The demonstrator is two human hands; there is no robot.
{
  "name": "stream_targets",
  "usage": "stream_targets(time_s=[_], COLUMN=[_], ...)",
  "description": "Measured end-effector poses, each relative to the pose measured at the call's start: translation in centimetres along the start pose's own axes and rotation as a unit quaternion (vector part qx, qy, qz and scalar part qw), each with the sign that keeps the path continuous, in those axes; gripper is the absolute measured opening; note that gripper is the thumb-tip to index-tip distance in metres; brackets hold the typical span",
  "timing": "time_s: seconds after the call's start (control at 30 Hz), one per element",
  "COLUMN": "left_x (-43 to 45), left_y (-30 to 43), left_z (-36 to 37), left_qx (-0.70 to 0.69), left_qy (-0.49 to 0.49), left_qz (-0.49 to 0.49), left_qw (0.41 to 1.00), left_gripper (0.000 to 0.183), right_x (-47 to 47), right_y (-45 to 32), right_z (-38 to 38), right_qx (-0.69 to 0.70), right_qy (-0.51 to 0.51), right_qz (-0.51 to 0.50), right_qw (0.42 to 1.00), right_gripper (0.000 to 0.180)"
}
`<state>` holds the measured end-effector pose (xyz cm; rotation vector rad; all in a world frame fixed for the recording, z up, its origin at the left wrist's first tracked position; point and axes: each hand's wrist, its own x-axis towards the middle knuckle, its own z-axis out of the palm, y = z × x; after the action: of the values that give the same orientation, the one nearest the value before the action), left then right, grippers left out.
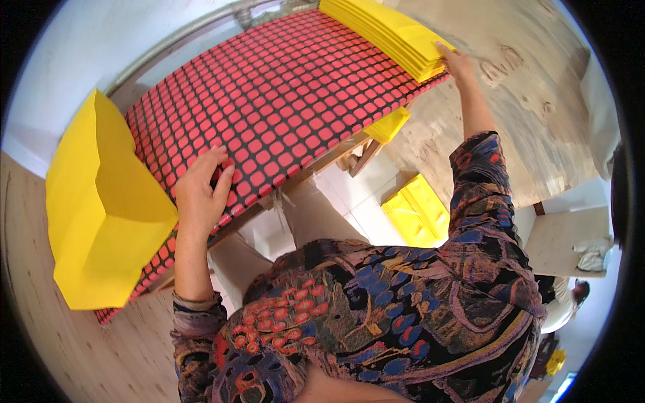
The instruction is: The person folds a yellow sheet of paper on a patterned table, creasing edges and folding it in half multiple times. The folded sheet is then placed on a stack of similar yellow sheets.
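My right hand (pixel 458 63) grips the near corner of the top piece in a stack of folded yellow sheets (pixel 388 35), which look like paper. The stack lies at the right end of a table covered in red-and-black checked cloth (pixel 282 95). My left hand (pixel 201 189) is over the cloth near the table's front edge, fingers apart and holding nothing. Left of it, a large creased yellow sheet (pixel 106 216) overlaps the table's left end, partly raised along its folds. The fingers of my right hand beneath the corner are hidden.
Under the table, a yellow piece (pixel 388 126) shows by the wooden legs. A yellow bundle (pixel 418 211) is on the tiled floor (pixel 347 201). A wooden board surface (pixel 524 116) stands at right. Another person (pixel 562 305) is in the background at lower right.
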<state>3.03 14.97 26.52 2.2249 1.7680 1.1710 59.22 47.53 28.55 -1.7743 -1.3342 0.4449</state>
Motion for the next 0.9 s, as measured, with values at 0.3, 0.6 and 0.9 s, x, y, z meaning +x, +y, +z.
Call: stream_targets(time_s=[0.3,0.6,0.9], left_x=[-0.1,-9.1,-22.2], left_y=[-0.3,1.2,-6.8], left_z=[0.5,3.6,6.6], left_qx=[0.039,0.056,-0.015], left_qy=[0.073,0.126,-0.057], left_qz=[0.054,0.233,-0.133], left_qw=[0.995,0.963,0.989], left_gripper=[0.015,0.013,0.015], right_x=[-7.4,-25.0,-34.6], right_y=[-3.6,-11.8,-11.6], right_z=[0.3,7.7,17.1], right_qx=[-0.141,0.033,0.144], right_qy=[0.280,0.040,-0.190], right_qz=[-0.231,-0.558,-0.527], right_qw=[0.921,0.828,0.816], right_gripper=[0.056,0.012,0.012])
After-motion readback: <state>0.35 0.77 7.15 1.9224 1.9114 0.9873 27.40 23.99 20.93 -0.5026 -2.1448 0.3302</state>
